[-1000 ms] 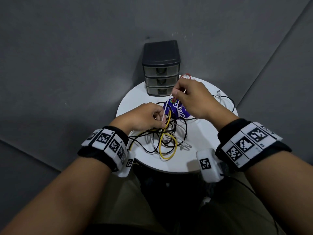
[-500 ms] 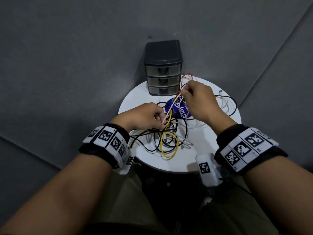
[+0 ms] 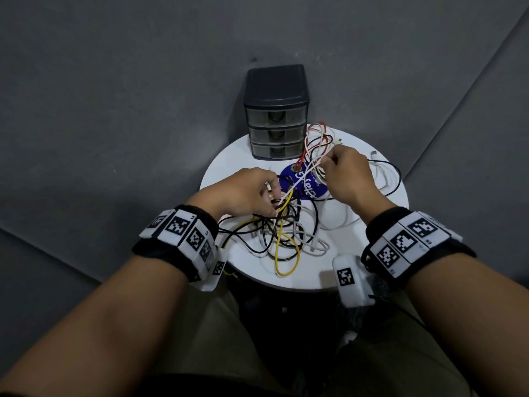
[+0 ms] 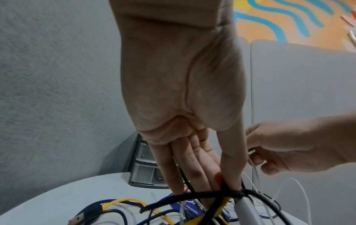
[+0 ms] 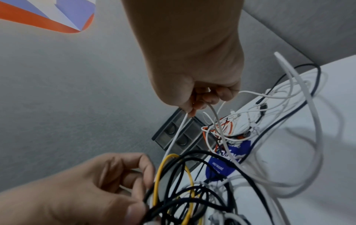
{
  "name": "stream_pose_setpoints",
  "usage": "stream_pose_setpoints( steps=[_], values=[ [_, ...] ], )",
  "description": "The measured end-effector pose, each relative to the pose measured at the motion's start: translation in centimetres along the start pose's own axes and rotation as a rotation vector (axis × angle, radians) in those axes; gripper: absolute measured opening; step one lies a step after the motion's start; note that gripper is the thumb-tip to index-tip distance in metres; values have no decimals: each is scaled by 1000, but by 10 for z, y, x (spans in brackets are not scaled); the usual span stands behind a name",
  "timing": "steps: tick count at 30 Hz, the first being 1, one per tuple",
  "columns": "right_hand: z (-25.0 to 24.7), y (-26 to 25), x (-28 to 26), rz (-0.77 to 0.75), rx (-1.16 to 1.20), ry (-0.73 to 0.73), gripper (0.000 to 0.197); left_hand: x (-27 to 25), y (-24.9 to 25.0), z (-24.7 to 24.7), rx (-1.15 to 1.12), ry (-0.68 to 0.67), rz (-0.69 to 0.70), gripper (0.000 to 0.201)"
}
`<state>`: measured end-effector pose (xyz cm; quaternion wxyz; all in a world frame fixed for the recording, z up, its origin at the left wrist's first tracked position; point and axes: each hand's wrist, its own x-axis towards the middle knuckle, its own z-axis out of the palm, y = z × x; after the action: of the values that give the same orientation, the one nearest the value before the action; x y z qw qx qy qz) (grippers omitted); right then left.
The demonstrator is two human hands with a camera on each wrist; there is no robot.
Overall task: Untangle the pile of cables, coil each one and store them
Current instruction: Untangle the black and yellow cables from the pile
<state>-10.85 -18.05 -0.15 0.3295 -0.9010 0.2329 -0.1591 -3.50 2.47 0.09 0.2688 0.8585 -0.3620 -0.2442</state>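
From my head view I see a round white surface (image 3: 369, 270) standing on grey felt-like floor covering (image 3: 114, 110), with seams (image 3: 458, 104) running diagonally between panels. Lighting is dim and even. My left wrist view shows an orange wall area with blue wavy stripes (image 4: 289, 19); my right wrist view shows an orange-and-violet patch (image 5: 57, 16).

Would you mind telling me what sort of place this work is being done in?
Probably a staged indoor work corner, not a real workshop: a small round white table stands against grey padded panels, with a dark three-drawer organiser at its back edge and a colourful painted surface beyond.
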Motion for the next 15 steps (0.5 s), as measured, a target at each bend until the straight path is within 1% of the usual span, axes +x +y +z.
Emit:
stream_pose_setpoints(
  steps=[2, 5, 11, 15],
  values=[
    [1, 3, 1, 21, 1, -4, 21, 1, 0, -1, 29, -14, 11, 21],
    [3, 7, 3, 62, 6, -12, 21, 2, 1, -3, 29, -41, 19, 18],
    [2, 11, 11, 160, 16, -21, 22, 2, 2, -3, 10, -94, 38, 22],
    [1, 12, 17, 170, 7, -30, 22, 1, -2, -4, -25, -150, 62, 23]
  ],
)
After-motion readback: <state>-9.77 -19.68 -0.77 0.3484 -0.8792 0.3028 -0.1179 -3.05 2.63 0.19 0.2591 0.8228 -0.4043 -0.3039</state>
